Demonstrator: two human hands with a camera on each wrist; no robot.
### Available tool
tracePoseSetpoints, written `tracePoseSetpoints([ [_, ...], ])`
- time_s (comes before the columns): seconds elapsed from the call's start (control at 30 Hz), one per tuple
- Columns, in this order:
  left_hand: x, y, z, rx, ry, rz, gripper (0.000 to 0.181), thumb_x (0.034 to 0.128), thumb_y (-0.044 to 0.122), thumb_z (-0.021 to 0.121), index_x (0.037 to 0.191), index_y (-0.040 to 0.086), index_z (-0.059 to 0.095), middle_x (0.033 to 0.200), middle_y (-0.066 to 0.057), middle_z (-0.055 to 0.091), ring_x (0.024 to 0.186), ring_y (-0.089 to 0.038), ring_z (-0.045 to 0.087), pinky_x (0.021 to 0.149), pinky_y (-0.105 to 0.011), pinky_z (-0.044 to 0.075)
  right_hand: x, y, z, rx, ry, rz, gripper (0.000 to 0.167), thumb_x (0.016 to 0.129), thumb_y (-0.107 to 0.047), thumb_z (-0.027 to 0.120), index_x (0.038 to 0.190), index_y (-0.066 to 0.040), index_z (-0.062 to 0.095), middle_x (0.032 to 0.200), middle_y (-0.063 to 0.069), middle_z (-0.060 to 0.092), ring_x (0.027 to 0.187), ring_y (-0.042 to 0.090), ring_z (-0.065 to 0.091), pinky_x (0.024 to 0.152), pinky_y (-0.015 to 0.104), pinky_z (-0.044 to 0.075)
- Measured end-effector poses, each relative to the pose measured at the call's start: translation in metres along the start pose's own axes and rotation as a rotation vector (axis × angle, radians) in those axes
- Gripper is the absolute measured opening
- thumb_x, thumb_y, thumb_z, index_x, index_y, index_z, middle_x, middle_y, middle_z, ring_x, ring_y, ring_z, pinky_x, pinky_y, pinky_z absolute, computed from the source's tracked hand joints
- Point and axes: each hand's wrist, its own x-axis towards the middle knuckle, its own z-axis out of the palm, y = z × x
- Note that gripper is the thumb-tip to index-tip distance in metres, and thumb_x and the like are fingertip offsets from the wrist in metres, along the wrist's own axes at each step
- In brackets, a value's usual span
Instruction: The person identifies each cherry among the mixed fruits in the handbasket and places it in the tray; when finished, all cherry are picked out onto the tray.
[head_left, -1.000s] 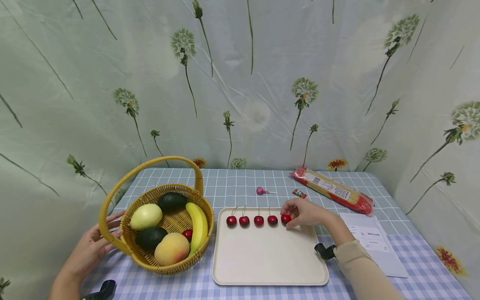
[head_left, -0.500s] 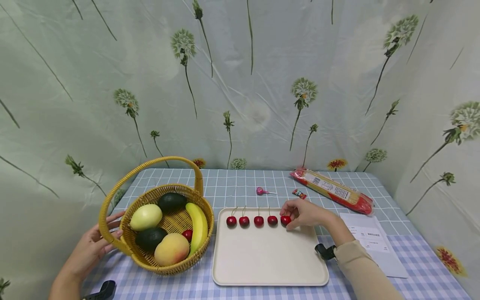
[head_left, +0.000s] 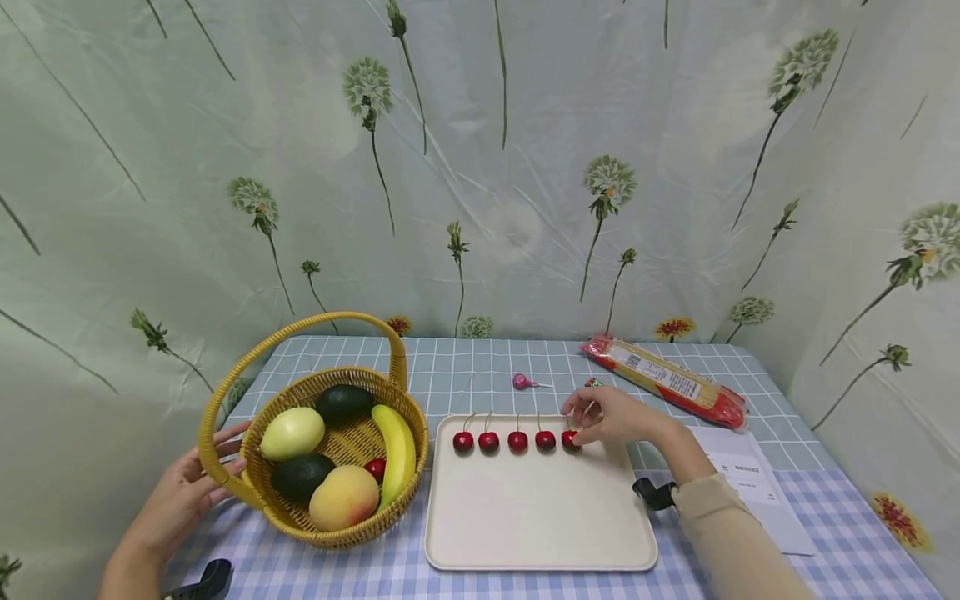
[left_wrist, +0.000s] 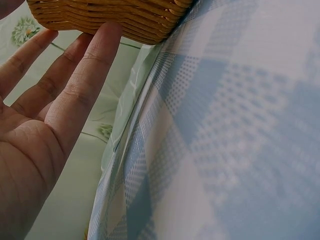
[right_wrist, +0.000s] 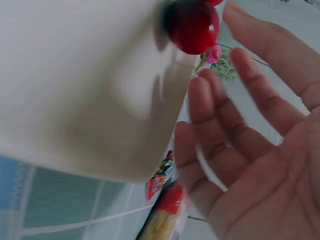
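Observation:
My right hand (head_left: 618, 417) hovers at the far right corner of a cream tray (head_left: 540, 521), fingers spread and loosely bent. Beside its thumb lies a red cherry (head_left: 570, 442), the rightmost of several stemmed cherries lined up along the tray's far side. A gap shows between the fingers and that cherry (right_wrist: 194, 27) in the right wrist view. At the left, my left hand (head_left: 178, 498) rests its extended fingertips against a yellow wicker basket (head_left: 345, 540). Inside are a banana (head_left: 396, 458), a peach (head_left: 343, 498), a pale green-yellow fruit (head_left: 292, 434), two dark green fruits and another cherry (head_left: 376, 469).
Behind the tray lie a pink lollipop (head_left: 521, 382) and a small wrapped candy (head_left: 593, 382), partly hidden by the right hand. A red-ended pack of noodles (head_left: 667, 379) lies at the back right. A white paper sheet (head_left: 757, 492) is under the right forearm. The basket's handle (head_left: 225, 392) arches high.
My right thumb and fingers have come off the rightmost cherry, and the hand has shifted slightly back and right. The cherry stays on the tray. The left hand has not moved.

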Motion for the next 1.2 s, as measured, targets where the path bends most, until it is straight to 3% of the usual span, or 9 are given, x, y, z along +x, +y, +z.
tracePoseSetpoints([
  [0.27, 0.001, 0.002, 0.000, 0.028, 0.012, -0.018, 0.053, 0.1105, 0.003, 0.054, 0.160, 0.023, 0.052, 0.125, 0.019, 0.070, 0.109, -0.001, 0.073, 0.084, -0.025, 0.066, 0.013, -0.026, -0.006, -0.060, 0.020, -0.140, 0.040, 0.097, -0.025, 0.081, 0.129, -0.005, 0.069, 0.117, 0.017, 0.071, 0.103, 0.020, 0.065, 0.089, 0.028, 0.058],
  [0.4, 0.002, 0.004, 0.000, 0.033, 0.014, -0.020, 0.053, 0.1104, 0.004, 0.055, 0.160, 0.023, 0.052, 0.125, 0.020, 0.070, 0.109, -0.001, 0.073, 0.084, -0.025, 0.066, 0.025, -0.046, -0.004, -0.094, -0.012, -0.209, 0.035, 0.100, -0.029, 0.078, 0.129, -0.011, 0.069, 0.118, 0.012, 0.073, 0.103, 0.013, 0.066, 0.092, 0.031, 0.059],
  [0.63, 0.002, 0.003, 0.002, 0.044, 0.024, -0.040, 0.052, 0.1105, 0.004, 0.055, 0.157, 0.027, 0.055, 0.122, 0.019, 0.070, 0.107, -0.002, 0.073, 0.085, -0.025, 0.066, 0.041, -0.090, 0.013, -0.109, -0.088, -0.274, 0.031, 0.101, -0.029, 0.077, 0.129, -0.018, 0.070, 0.109, -0.004, 0.072, 0.103, 0.011, 0.067, 0.096, 0.037, 0.060],
  [0.9, 0.001, -0.001, 0.001, 0.027, 0.031, -0.032, 0.052, 0.1103, 0.004, 0.055, 0.156, 0.028, 0.056, 0.122, 0.018, 0.070, 0.107, -0.003, 0.073, 0.084, -0.026, 0.066, 0.063, -0.127, 0.035, -0.189, -0.174, -0.316, 0.028, 0.100, -0.026, 0.078, 0.127, -0.019, 0.071, 0.115, 0.005, 0.075, 0.104, 0.012, 0.068, 0.099, 0.043, 0.061],
  [1.2, 0.002, 0.000, 0.002, 0.042, 0.046, -0.055, 0.051, 0.1106, 0.006, 0.056, 0.158, 0.025, 0.053, 0.121, 0.019, 0.070, 0.106, -0.003, 0.073, 0.084, -0.026, 0.066, 0.083, -0.165, 0.051, -0.241, -0.226, -0.366, 0.029, 0.101, -0.028, 0.077, 0.128, -0.018, 0.071, 0.110, -0.002, 0.073, 0.100, 0.013, 0.069, 0.089, 0.024, 0.057],
])
